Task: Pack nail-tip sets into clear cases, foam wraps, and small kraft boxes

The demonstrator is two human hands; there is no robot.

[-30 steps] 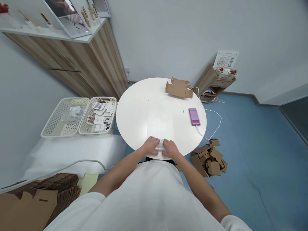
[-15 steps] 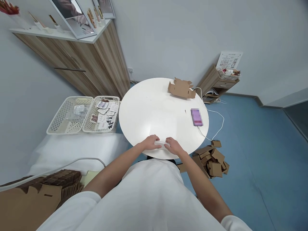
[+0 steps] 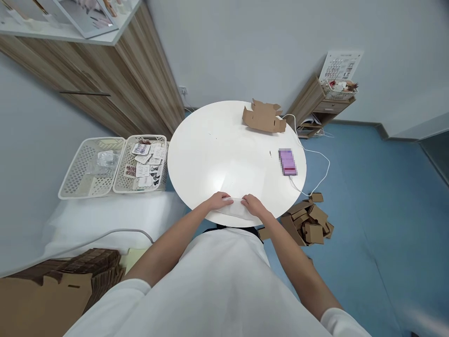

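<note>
At the near edge of the round white table (image 3: 196, 154), my left hand (image 3: 219, 201) and my right hand (image 3: 253, 205) grip a thin, whitish, translucent sheet (image 3: 237, 207) from its two sides. The fingers of each hand are closed on it, thumbs facing each other. Part of the sheet seems folded or rolled between my hands, and a faint flat stretch reaches away over the tabletop. Whether something is wrapped inside I cannot tell. White on white makes its edges hard to see.
An unfolded cardboard box (image 3: 264, 117) lies at the table's far side. A purple, pixelated phone-like item (image 3: 287, 162) with a white cable lies right. Left are two white baskets (image 3: 114, 180), one holding small cards. Small cardboard boxes (image 3: 314, 229) lie on the floor; flattened cardboard (image 3: 52, 295) is stacked lower left.
The white piece between my hands looks wider and flatter now, spreading toward the table's near edge. Both hands stay on it, and the head view has shifted slightly.
</note>
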